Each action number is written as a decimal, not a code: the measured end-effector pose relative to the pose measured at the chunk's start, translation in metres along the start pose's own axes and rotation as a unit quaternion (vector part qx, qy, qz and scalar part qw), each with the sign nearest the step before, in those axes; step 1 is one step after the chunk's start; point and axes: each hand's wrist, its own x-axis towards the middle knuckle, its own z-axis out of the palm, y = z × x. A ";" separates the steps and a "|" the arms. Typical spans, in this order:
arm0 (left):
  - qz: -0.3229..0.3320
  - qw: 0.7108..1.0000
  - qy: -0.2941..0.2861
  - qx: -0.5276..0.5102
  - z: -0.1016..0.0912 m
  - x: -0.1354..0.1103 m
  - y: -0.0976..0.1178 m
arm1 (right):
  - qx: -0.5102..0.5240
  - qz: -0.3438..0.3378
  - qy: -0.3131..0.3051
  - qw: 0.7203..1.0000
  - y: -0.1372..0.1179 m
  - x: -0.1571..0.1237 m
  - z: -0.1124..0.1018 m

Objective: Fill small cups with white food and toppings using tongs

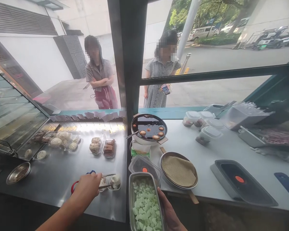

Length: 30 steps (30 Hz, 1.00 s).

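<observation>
Tongs (107, 185) at a tub (117, 187).
Left hand (87, 189) clasps them, prongs spread, near steel surface (62, 179)'s right edge; right hand (168, 208) grips container (131, 202) of green cubes (146, 205) by white surface (204, 154)'s near-left corner.

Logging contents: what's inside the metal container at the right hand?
Pale green chunks, heaped in the metal container. Anything beneath the top layer, including the floor under it, is covered and can't be seen.
</observation>
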 end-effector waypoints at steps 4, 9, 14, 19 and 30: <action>-0.011 1.000 -0.008 -0.014 0.007 0.005 -0.005 | 0.005 -0.014 0.012 1.000 0.004 -0.001 -0.005; 0.037 0.999 0.035 -0.017 -0.012 -0.034 0.014 | 0.008 -0.015 0.023 1.000 0.007 0.006 -0.005; 0.108 0.990 0.082 0.045 -0.027 -0.034 0.054 | -0.004 -0.004 0.035 0.999 0.015 0.015 -0.003; 0.094 0.989 0.088 0.070 -0.036 -0.030 0.072 | -0.017 0.002 0.043 0.999 0.024 0.021 -0.004; 0.082 0.985 0.101 0.112 -0.043 -0.037 0.076 | -0.005 0.015 0.036 0.999 0.020 0.019 -0.003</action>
